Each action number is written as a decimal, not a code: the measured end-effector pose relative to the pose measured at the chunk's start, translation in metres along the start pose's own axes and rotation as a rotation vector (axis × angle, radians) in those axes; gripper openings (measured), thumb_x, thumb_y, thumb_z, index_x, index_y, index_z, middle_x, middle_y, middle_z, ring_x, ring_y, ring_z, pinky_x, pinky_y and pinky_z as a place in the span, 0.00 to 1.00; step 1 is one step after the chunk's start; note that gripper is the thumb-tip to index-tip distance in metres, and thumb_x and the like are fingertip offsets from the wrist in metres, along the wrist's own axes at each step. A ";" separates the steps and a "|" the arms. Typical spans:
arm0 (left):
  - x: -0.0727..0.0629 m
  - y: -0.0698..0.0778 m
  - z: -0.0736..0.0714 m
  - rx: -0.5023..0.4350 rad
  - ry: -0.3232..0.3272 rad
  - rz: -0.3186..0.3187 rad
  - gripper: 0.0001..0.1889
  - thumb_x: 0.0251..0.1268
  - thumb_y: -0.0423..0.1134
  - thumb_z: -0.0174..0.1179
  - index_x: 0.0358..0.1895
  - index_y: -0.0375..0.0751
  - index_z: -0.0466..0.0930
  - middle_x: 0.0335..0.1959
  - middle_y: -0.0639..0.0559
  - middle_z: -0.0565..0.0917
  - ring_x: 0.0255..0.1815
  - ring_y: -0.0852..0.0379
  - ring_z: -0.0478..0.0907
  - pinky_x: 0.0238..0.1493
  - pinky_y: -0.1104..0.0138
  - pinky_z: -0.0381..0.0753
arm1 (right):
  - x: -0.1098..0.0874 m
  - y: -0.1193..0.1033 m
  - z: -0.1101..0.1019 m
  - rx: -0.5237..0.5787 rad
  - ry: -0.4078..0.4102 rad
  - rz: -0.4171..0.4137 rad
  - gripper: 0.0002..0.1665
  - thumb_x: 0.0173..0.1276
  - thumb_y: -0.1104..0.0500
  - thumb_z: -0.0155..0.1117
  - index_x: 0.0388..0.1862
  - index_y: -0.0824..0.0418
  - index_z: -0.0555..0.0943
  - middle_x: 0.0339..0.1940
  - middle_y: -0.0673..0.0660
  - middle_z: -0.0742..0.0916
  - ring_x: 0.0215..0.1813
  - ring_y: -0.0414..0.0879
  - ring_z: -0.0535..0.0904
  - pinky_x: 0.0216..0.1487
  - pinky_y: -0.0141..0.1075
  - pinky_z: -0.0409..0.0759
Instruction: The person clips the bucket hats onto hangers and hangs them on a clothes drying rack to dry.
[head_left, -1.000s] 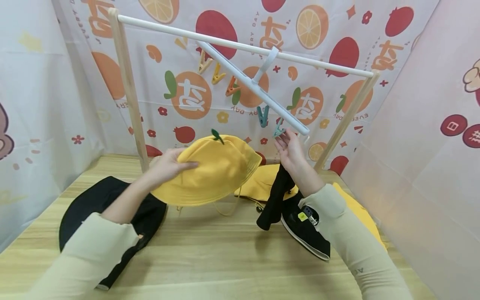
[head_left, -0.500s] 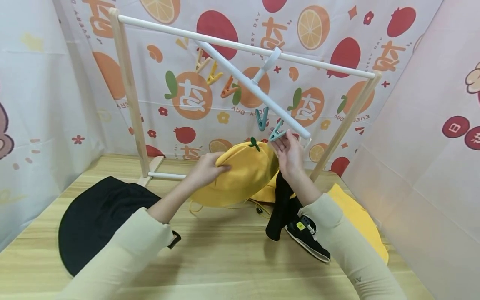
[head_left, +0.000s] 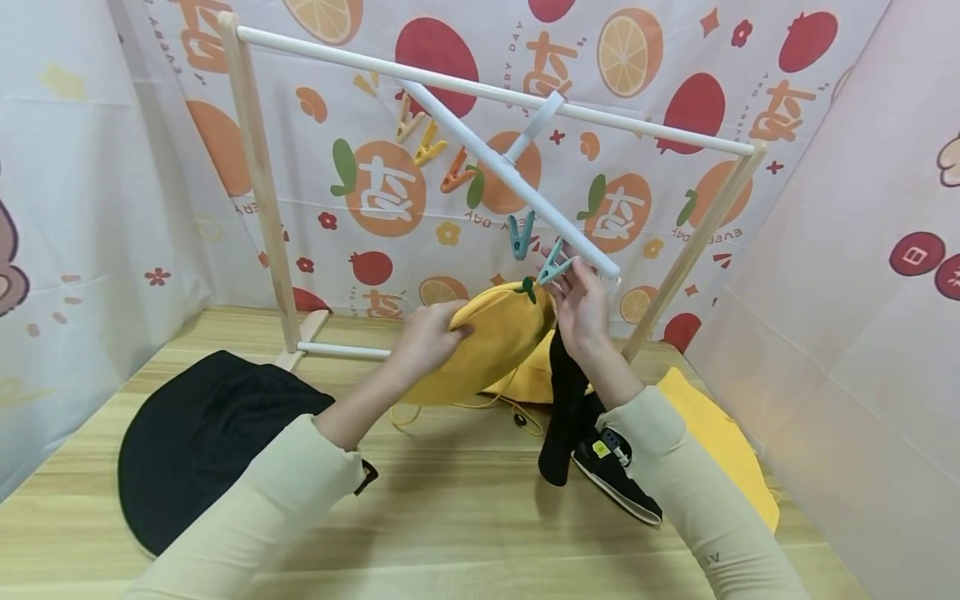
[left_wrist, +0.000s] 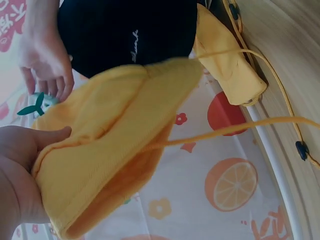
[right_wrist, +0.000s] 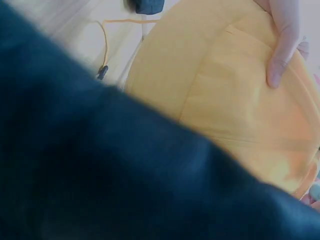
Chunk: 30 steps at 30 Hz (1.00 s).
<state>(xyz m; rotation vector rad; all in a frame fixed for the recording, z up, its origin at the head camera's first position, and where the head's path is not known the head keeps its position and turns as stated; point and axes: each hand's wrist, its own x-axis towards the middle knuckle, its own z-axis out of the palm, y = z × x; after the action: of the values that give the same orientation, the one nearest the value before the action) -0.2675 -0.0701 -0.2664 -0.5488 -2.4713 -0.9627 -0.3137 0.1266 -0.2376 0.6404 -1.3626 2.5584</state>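
A yellow bucket hat (head_left: 487, 346) with a green sprout on its crown is gripped at the edge by my left hand (head_left: 429, 337), thumb on the near side. The hat hangs tilted, its cord trailing below. My right hand (head_left: 583, 312) pinches a light teal clip (head_left: 553, 265) at the near end of the white hanger (head_left: 517, 179). The sprout (left_wrist: 33, 106) is right at this clip in the left wrist view. Beside my right hand hangs a black hat (left_wrist: 125, 37) with white lettering; its dark fabric (right_wrist: 115, 150) blocks much of the right wrist view.
The hanger hooks over a rack's white rod (head_left: 337, 57), with several more clips, such as an orange one (head_left: 456, 173). A black hat (head_left: 213, 442) lies at left on the table (head_left: 420, 533). At right lie a black item with a pale edge (head_left: 618, 483) and a yellow hat (head_left: 723, 450).
My left hand has carried the yellow hat rightward, bringing its sprout up to the light teal clip. My right hand has stayed at the clip, which has shifted slightly.
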 end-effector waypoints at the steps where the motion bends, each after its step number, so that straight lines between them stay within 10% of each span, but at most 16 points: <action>1: 0.000 0.001 0.001 0.013 0.007 0.004 0.07 0.57 0.31 0.63 0.39 0.36 0.81 0.24 0.47 0.80 0.21 0.53 0.71 0.24 0.62 0.70 | 0.000 0.000 0.000 -0.002 -0.008 -0.004 0.23 0.76 0.58 0.36 0.64 0.66 0.65 0.48 0.60 0.80 0.47 0.50 0.77 0.49 0.37 0.69; 24: 0.008 0.019 0.012 -0.005 -0.037 -0.041 0.02 0.57 0.30 0.62 0.33 0.37 0.79 0.18 0.51 0.75 0.18 0.55 0.68 0.22 0.64 0.66 | 0.013 -0.008 0.018 0.282 0.198 0.069 0.08 0.70 0.66 0.47 0.41 0.69 0.73 0.31 0.60 0.83 0.36 0.48 0.82 0.59 0.38 0.65; 30: 0.017 0.026 0.013 -0.010 -0.027 -0.060 0.02 0.58 0.31 0.61 0.32 0.38 0.78 0.21 0.49 0.78 0.20 0.54 0.72 0.24 0.62 0.69 | 0.015 -0.007 0.021 0.273 0.214 0.028 0.08 0.68 0.68 0.49 0.41 0.71 0.74 0.32 0.61 0.82 0.34 0.49 0.82 0.40 0.31 0.77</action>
<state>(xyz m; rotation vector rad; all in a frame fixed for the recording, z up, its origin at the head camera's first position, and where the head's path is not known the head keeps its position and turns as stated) -0.2718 -0.0404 -0.2522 -0.4963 -2.5213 -0.9980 -0.3185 0.1128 -0.2157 0.3737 -0.9728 2.7659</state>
